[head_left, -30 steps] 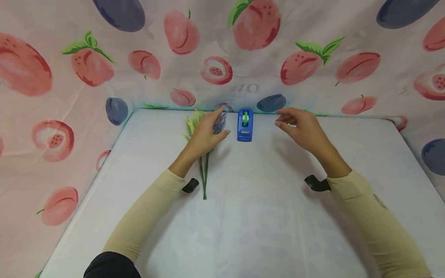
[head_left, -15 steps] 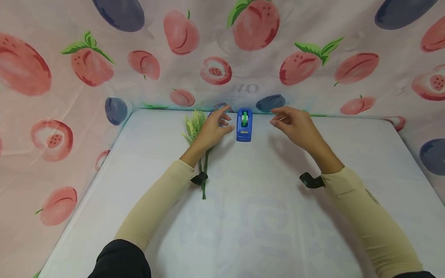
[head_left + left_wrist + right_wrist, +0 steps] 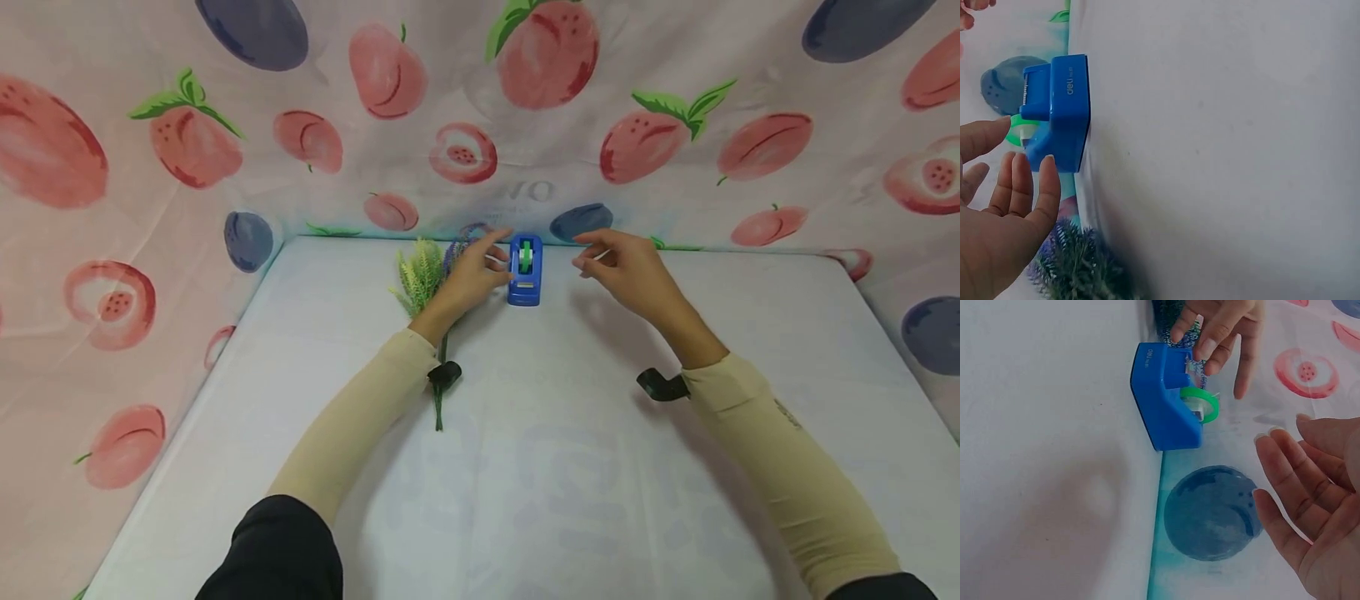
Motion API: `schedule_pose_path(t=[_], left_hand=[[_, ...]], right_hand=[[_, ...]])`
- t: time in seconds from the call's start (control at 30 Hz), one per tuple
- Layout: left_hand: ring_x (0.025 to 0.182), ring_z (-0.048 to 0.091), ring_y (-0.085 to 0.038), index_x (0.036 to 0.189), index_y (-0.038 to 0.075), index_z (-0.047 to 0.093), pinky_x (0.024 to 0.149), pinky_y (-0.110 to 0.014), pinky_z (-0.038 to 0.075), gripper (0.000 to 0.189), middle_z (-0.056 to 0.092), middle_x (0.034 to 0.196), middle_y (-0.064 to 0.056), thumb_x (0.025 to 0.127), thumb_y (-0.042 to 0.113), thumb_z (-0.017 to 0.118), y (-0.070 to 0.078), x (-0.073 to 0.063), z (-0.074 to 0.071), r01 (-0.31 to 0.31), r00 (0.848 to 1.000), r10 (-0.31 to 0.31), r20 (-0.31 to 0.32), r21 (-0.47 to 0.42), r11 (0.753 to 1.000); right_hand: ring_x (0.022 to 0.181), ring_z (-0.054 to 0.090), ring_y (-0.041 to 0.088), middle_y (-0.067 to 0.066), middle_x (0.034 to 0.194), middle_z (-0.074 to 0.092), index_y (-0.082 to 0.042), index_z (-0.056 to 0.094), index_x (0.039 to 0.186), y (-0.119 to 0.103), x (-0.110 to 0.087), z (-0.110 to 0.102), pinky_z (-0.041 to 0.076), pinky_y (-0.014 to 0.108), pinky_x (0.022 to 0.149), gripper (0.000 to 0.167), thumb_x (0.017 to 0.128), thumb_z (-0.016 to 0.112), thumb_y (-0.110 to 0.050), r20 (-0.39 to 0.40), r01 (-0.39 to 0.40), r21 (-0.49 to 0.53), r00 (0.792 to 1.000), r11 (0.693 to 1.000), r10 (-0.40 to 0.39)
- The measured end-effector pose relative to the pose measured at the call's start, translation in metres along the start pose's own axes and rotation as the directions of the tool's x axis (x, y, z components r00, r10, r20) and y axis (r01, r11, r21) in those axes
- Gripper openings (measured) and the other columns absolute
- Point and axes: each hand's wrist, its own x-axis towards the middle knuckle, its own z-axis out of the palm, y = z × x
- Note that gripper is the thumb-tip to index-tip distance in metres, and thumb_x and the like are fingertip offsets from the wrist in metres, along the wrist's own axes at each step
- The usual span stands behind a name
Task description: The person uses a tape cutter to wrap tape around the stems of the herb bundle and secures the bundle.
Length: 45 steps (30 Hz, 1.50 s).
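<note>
A blue tape dispenser (image 3: pixel 524 283) with a green tape core (image 3: pixel 1202 405) stands upright near the back edge of the table. My left hand (image 3: pixel 474 275) is just left of it, fingers spread and loosely bent, fingertips right at the dispenser's side; it holds nothing. To the right, a short gap away, my right hand (image 3: pixel 628 271) hovers with fingers bent and nothing in them. Partly under my left hand and forearm lies a bunch of artificial flowers, with yellow-green sprigs (image 3: pixel 418 273), purple sprigs (image 3: pixel 1079 262) and green stems (image 3: pixel 438 412).
The white-covered table (image 3: pixel 555 467) runs up to a hanging pink cloth (image 3: pixel 315 83) printed with peaches and dark plums at the back and left. Black camera mounts (image 3: pixel 663 385) stick out from both wrists.
My left hand has moved right, away from over the flowers and up to the tape dispenser. My right hand has drifted slightly left, toward the dispenser. The dispenser stays in place.
</note>
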Motion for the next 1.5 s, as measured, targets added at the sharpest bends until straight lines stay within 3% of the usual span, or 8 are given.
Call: schedule_pose_path(t=[0.17,0.4,0.63,0.83,1.13,1.33,1.5], left_hand=[[0.101,0.060,-0.025,0.158,0.016,0.039,0.079,-0.037,0.052,0.073,0.058,0.120,-0.015,0.093,0.000,0.070,-0.002,0.006,0.005,0.022,1.000,-0.022,0.006,-0.019,1.000],[0.099,0.060,-0.024,0.157,0.016,0.040,0.082,-0.041,0.055,0.071,0.057,0.119,-0.016,0.094,-0.001,0.069,-0.005,0.015,0.013,0.061,0.998,-0.061,0.007,-0.058,0.996],[0.082,0.054,-0.020,0.153,0.016,0.047,0.070,-0.036,0.050,0.069,0.053,0.103,-0.011,0.091,-0.004,0.071,-0.008,0.024,0.016,0.084,0.996,-0.086,-0.029,-0.071,0.994],[0.076,0.049,-0.018,0.150,0.016,0.053,0.067,-0.031,0.047,0.065,0.049,0.092,-0.006,0.090,-0.003,0.073,-0.012,0.029,0.018,0.114,0.992,-0.118,-0.042,-0.089,0.989],[0.074,0.045,-0.017,0.145,0.017,0.057,0.065,-0.029,0.044,0.061,0.047,0.089,-0.004,0.090,0.000,0.075,-0.014,0.032,0.019,0.151,0.987,-0.154,-0.034,-0.093,0.984],[0.073,0.045,-0.016,0.143,0.018,0.059,0.065,-0.029,0.043,0.058,0.048,0.090,-0.005,0.089,0.002,0.076,-0.014,0.032,0.019,0.154,0.986,-0.158,-0.045,-0.084,0.984],[0.072,0.043,-0.016,0.143,0.015,0.058,0.063,-0.029,0.042,0.058,0.047,0.089,-0.005,0.089,-0.001,0.075,-0.016,0.033,0.019,0.148,0.987,-0.153,-0.044,-0.100,0.984]], right_hand=[[0.085,0.073,0.021,0.009,0.104,0.074,-0.010,0.067,0.131,0.005,0.005,0.005,0.050,0.025,0.069,0.036,0.098,0.070,-0.024,-0.018,0.009,0.018,1.000,1.000,-0.009],[0.088,0.072,0.024,0.007,0.106,0.073,-0.011,0.067,0.131,0.009,0.013,0.012,0.052,0.029,0.070,0.036,0.098,0.070,-0.027,-0.020,0.008,0.053,1.000,0.999,-0.007],[0.090,0.072,0.033,0.012,0.106,0.074,-0.007,0.068,0.130,0.011,0.023,0.022,0.051,0.026,0.070,0.036,0.097,0.072,-0.021,-0.016,0.022,0.093,1.000,0.995,-0.020],[0.090,0.072,0.035,0.013,0.106,0.074,-0.005,0.067,0.130,0.015,0.033,0.033,0.051,0.031,0.070,0.036,0.097,0.071,-0.020,0.000,0.026,0.106,1.000,0.994,-0.026],[0.091,0.071,0.038,0.016,0.108,0.073,-0.002,0.067,0.129,0.017,0.049,0.046,0.049,0.031,0.066,0.034,0.098,0.069,-0.016,0.075,0.006,0.124,0.997,0.992,-0.015],[0.093,0.072,0.030,0.015,0.116,0.070,-0.006,0.070,0.126,0.011,0.063,0.050,0.055,0.037,0.078,0.028,0.100,0.066,-0.015,0.142,-0.020,0.116,0.990,0.993,0.003],[0.094,0.070,0.028,0.013,0.118,0.068,-0.008,0.072,0.125,0.005,0.072,0.054,0.054,0.040,0.081,0.026,0.101,0.065,-0.016,0.198,-0.037,0.083,0.980,0.996,0.020]])
